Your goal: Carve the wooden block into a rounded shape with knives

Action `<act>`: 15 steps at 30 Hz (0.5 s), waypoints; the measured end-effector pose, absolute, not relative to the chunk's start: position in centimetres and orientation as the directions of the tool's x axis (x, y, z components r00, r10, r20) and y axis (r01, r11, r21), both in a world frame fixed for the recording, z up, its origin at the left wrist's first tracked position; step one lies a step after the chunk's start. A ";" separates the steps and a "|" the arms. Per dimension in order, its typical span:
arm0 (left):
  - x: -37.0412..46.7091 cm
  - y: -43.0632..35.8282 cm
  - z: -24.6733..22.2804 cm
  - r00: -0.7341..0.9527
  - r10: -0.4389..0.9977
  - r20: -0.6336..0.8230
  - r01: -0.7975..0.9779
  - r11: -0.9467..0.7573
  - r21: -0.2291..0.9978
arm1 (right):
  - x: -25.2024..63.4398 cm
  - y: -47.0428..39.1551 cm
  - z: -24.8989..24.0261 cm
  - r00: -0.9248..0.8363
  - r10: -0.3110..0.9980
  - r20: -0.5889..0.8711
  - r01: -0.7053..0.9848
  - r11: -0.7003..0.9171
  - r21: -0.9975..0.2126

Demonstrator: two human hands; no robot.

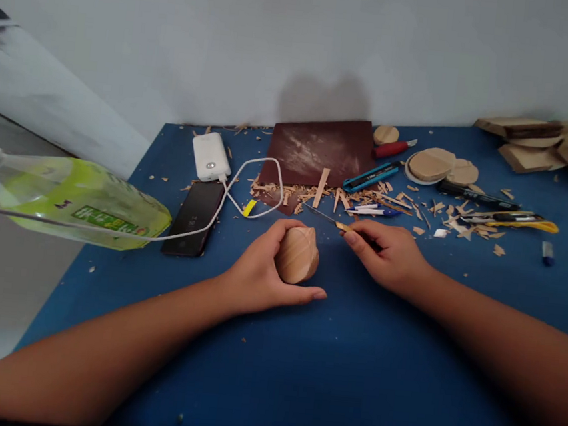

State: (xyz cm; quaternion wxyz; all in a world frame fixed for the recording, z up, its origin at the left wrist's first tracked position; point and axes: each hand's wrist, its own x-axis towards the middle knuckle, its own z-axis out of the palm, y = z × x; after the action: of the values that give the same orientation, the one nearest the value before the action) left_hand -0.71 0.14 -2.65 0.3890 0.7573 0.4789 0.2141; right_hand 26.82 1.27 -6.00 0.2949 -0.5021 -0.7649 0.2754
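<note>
My left hand [271, 272] is wrapped round a pale wooden block [298, 255] with cut facets, its thumb stretched along the near side. To its right, my right hand [385, 253] pinches the handle of a thin carving knife [339, 225]. The knife's narrow blade points left and away, just beyond the block and apart from it. Beneath both hands lies the blue table [338, 379]. Wood shavings [290, 193] are scattered behind the hands.
A green-labelled bottle [88, 204], phone [196, 218] and white power bank [211, 156] with cable stand left. Behind lies brown sandpaper [323, 151]. Cutters [374, 177], pens, a marker [479, 195] and wood pieces [535, 157] are at the right.
</note>
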 end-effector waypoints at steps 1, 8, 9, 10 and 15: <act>-0.7 0.1 -2.7 0.454 0.890 -0.039 0.544 -0.242 0.803 | 26.8 1.3 -6.2 -0.313 0.935 0.167 0.583 0.328 -0.743; -0.8 0.1 -3.2 0.429 0.903 -0.016 0.531 -0.238 0.814 | 26.7 1.1 -6.2 -0.291 0.943 0.162 0.493 0.293 -0.819; -0.8 0.2 -3.2 0.433 0.901 -0.013 0.523 -0.240 0.818 | 26.6 1.1 -6.0 -0.301 0.937 0.177 0.501 0.314 -0.807; -0.9 0.3 -3.2 0.439 0.899 -0.008 0.513 -0.243 0.824 | 26.6 1.1 -5.8 -0.313 0.929 0.199 0.502 0.340 -0.795; -1.0 0.4 -3.3 0.477 0.878 0.044 0.456 -0.290 0.841 | 26.6 0.7 -5.2 -0.387 0.894 0.227 0.460 0.401 -0.792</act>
State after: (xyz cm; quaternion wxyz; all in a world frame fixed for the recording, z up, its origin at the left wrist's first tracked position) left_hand -0.99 0.44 -3.35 0.4026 0.7594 0.4390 0.2618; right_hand 26.56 0.72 -5.23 0.3341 -0.4412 -0.7673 0.3241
